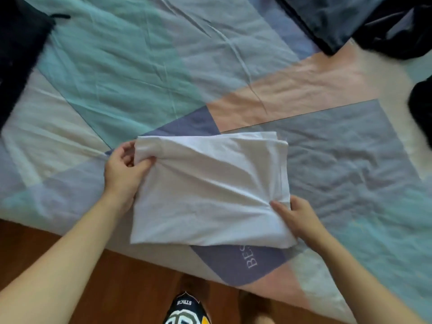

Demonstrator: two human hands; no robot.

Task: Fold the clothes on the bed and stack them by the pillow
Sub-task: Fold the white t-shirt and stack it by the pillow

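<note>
A white garment, folded into a rough rectangle of several layers, is seen lying on the bedsheet close to the near edge of the bed. Its far-left corner is pinched by the left hand, thumb on top and fingers curled beneath the cloth. Its near-right corner is held by the right hand, thumb pressed on the upper surface and fingers tucked under the edge. Creases are drawn across the fabric between the 2 grips.

The sheet is patterned in teal, lilac, pink and cream blocks; part of a printed word is visible below the garment. Dark clothing is noted at the far left, and a dark blue item with more black cloth at the far right. Wooden floor and a patterned shoe are seen below.
</note>
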